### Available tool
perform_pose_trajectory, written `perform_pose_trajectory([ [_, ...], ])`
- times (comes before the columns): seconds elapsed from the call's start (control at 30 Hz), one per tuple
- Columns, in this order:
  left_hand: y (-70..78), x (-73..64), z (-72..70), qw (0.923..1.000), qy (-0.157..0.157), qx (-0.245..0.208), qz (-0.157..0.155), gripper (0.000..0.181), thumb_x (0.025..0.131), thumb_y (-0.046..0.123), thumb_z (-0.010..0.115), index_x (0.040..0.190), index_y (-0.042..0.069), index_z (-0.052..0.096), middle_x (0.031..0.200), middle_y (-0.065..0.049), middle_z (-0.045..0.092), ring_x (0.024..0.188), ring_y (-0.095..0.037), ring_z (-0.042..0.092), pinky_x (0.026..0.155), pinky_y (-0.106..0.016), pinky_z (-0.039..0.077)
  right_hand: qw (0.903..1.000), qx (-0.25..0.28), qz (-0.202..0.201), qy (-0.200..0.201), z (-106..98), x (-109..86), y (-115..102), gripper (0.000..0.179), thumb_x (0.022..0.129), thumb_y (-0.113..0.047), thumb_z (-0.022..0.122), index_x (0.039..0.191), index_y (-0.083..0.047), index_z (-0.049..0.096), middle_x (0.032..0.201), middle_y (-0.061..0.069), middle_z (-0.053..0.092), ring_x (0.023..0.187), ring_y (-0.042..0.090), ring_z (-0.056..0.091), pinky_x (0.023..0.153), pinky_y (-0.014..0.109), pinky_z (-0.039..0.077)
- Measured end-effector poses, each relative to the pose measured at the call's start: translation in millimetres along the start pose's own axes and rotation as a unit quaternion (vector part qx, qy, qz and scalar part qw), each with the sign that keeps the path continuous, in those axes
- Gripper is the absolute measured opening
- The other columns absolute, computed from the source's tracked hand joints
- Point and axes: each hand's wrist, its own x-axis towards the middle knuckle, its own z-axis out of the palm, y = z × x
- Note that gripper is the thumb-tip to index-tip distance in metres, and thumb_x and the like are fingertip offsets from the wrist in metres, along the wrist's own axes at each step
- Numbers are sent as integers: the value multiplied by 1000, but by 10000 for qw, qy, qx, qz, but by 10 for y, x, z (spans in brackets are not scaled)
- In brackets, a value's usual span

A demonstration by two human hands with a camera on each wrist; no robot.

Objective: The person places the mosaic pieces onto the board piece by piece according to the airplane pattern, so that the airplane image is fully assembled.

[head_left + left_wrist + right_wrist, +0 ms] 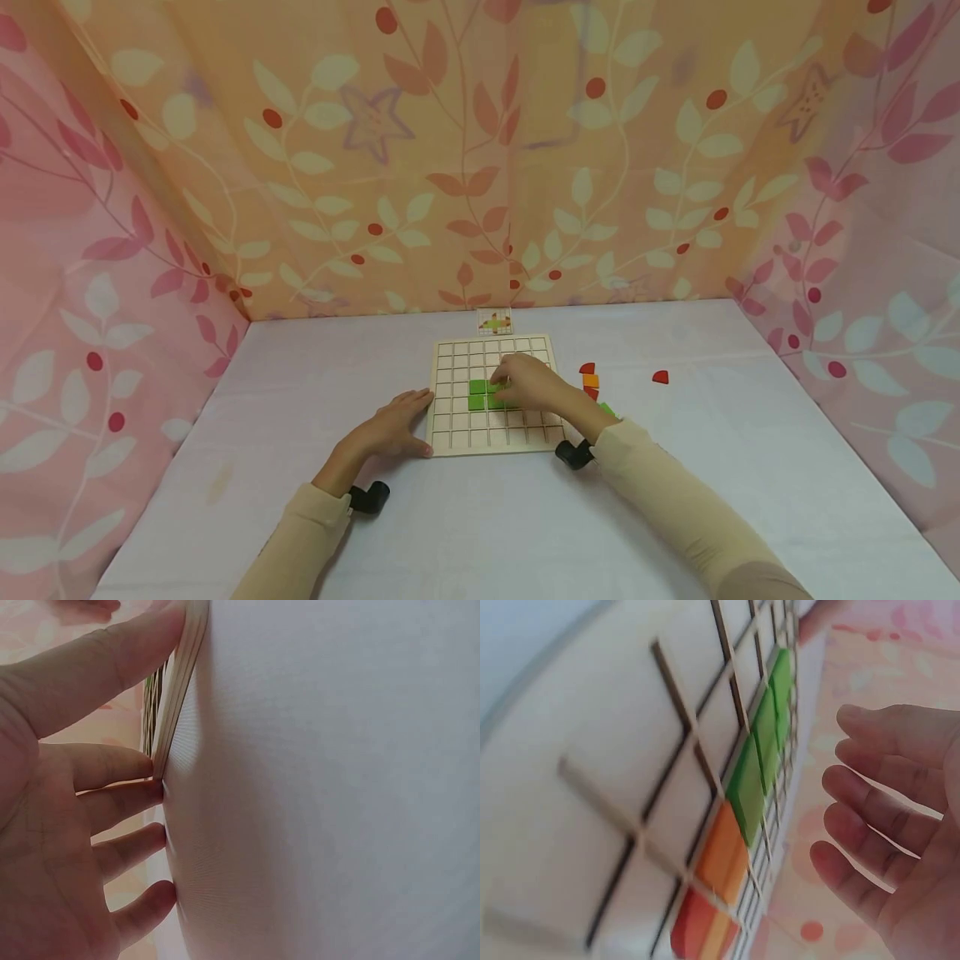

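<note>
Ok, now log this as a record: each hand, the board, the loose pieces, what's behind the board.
Left hand: fingers spread, touching the left edge of the grid board
Right hand: over the green tiles, fingers relaxed, no piece visible in it
On board: green tiles; the right wrist view also shows an orange tile and a red piece
Loose pieces: red, orange and green, right of board
Farther right: lone red quarter
Behind board: small picture card

Tiles (477,403) lie on the board (450,422), a card (495,322) behind it, loose pieces (591,381) to its right.
</note>
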Motion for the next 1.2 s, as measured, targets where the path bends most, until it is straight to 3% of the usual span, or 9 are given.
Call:
perform_pose_trajectory([
  [0.3, -22, 15, 8, 10000, -3, 1, -21, 94, 75, 25, 83, 151, 5, 33, 159, -14, 30, 149, -38, 22, 116, -60, 23, 9992, 184, 280, 207, -286, -315, 281, 22, 88, -15, 70, 106, -4, 74, 97, 5, 68, 90, 22, 61, 81, 36, 52],
  [0.53, -20, 21, -15, 10000, -61, 13, -34, 94, 76, 25, 82, 152, 5, 31, 160, -15, 28, 149, -39, 19, 116, -62, 21, 9983, 226, 463, 277, -324, -435, 399, 22, 87, -17, 71, 104, -3, 75, 95, 6, 68, 85, 20, 59, 76, 34, 49],
  [0.7, -12, 8, -9, 10000, -85, 22, -25, 93, 76, 25, 82, 152, 4, 31, 160, -15, 28, 149, -40, 20, 116, -62, 21, 9994, 123, 236, 240, -191, -347, 363, 19, 86, -14, 71, 102, -5, 76, 92, 3, 67, 85, 18, 59, 78, 33, 51],
  [0.97, -9, 15, 3, 9999, -83, -103, -73, 94, 75, 23, 83, 152, 5, 32, 160, -15, 28, 149, -40, 19, 117, -62, 21, 9991, -176, -376, 103, 76, -29, 97, 18, 86, -13, 70, 102, -6, 76, 95, 5, 69, 89, 20, 63, 80, 32, 53],
  [1.2, -32, 37, 18, 9999, -52, -64, -110, 94, 75, 25, 83, 152, 6, 32, 160, -13, 29, 149, -38, 20, 117, -61, 21, 9983, -436, -365, -118, 243, 159, -64, 16, 87, -16, 72, 101, -11, 76, 94, 0, 66, 88, 15, 57, 78, 29, 50],
])
